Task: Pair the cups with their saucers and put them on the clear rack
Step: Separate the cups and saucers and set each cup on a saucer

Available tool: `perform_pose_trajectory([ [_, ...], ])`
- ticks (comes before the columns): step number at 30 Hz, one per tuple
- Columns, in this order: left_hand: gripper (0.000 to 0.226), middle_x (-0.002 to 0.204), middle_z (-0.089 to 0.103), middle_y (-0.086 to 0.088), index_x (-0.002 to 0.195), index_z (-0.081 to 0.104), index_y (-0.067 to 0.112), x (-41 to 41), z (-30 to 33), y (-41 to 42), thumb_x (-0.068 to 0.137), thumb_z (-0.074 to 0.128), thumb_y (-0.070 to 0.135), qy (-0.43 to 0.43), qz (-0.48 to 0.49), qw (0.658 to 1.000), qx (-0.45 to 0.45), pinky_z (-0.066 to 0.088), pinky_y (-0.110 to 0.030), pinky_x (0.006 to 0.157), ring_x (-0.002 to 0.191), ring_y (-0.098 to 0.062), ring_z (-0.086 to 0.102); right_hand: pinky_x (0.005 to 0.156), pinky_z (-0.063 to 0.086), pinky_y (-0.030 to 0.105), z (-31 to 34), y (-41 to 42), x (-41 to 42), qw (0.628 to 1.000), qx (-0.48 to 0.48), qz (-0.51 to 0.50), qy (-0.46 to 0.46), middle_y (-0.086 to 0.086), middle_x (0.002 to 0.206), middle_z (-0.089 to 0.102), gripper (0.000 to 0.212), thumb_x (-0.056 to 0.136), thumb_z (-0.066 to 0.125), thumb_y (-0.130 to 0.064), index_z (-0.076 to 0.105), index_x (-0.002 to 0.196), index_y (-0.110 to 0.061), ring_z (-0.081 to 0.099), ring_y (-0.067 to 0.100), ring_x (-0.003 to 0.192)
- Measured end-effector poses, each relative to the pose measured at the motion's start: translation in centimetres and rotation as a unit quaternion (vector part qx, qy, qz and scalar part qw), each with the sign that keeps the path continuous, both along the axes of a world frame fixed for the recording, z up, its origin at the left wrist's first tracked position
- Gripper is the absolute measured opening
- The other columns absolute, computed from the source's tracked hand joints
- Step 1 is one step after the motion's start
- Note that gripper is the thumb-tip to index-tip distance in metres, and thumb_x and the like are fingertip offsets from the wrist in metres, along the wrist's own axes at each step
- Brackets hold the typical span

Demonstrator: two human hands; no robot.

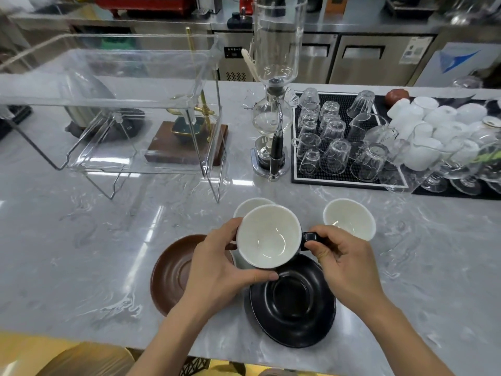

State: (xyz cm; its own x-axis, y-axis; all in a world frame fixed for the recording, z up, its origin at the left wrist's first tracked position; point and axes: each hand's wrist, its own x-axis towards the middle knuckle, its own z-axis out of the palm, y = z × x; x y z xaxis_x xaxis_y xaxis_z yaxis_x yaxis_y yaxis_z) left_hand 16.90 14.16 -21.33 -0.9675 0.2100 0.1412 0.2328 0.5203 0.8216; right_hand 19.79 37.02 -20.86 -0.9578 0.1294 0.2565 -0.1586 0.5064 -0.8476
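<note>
Both hands hold a black cup (268, 236) with a white inside, just above the far edge of a black saucer (292, 302). My left hand (217, 264) wraps the cup's left side and bottom rim. My right hand (344, 259) pinches its black handle. A brown saucer (170, 272) lies to the left, partly under my left hand. A second cup (249, 206) shows behind the held one, and a third cup (349, 218) stands to the right. The clear rack (113, 104) stands at the back left, with nothing on its shelves.
A glass siphon coffee maker (273, 104) stands mid-counter. A black mat (339, 137) to its right carries several upturned glasses, with white cups (433, 126) and stemmed glasses beyond. Behind the rack sit a wooden base with a brass stand (187, 147) and a metal kettle (86, 104).
</note>
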Motion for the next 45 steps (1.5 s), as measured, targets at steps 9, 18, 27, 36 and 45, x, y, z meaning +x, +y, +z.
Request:
perform_pose_trajectory([
  [9,0.097,0.109,0.06,0.025,0.126,0.047,0.061,3.0,-1.0,1.0,0.039,0.087,0.072,-0.014,-0.03,0.998,-0.054,0.041,-0.012,0.08,0.103,0.003,0.054,0.071,0.044,0.0,-1.3,1.9,4.2,0.999,0.012,0.019,-0.033,-0.028,0.087,0.072,0.043,0.083,0.074,-0.005,0.068,0.083,-0.047,0.066,-0.006,0.081],
  [18,0.094,0.099,0.05,0.033,0.121,0.047,0.067,5.0,-2.0,1.9,0.035,0.086,0.069,-0.022,-0.052,0.993,-0.102,0.035,-0.001,0.08,0.104,0.016,0.047,0.074,0.041,0.002,-3.3,3.5,7.0,0.994,0.037,0.039,-0.09,-0.017,0.081,0.07,0.047,0.078,0.079,0.0,0.069,0.089,-0.044,0.062,-0.003,0.085],
  [27,0.109,0.104,0.049,0.029,0.14,0.052,0.042,5.2,-2.3,2.3,0.04,0.085,0.07,-0.047,-0.076,0.987,-0.131,0.037,-0.006,0.08,0.1,0.006,0.045,0.069,0.042,0.006,-4.4,4.0,7.6,0.987,0.062,0.038,-0.144,-0.006,0.081,0.066,0.023,0.08,0.078,-0.001,0.079,0.099,-0.014,0.059,0.001,0.079],
  [36,0.111,0.106,0.048,0.028,0.142,0.05,0.042,5.2,-2.3,2.2,0.04,0.084,0.07,-0.064,-0.074,0.984,-0.148,0.035,-0.005,0.081,0.101,0.0,0.047,0.071,0.039,0.0,-4.5,4.3,7.5,0.983,0.076,0.034,-0.162,-0.018,0.08,0.061,0.025,0.079,0.08,-0.007,0.079,0.102,-0.017,0.058,-0.011,0.08],
  [45,0.107,0.102,0.049,0.028,0.138,0.05,0.046,5.3,-2.5,2.2,0.039,0.082,0.069,-0.077,-0.064,0.986,-0.133,0.035,-0.008,0.075,0.094,0.0,0.048,0.068,0.041,0.006,-4.7,4.1,7.5,0.977,0.052,0.029,-0.202,-0.008,0.085,0.068,0.023,0.081,0.079,-0.015,0.074,0.095,-0.033,0.057,0.001,0.076],
])
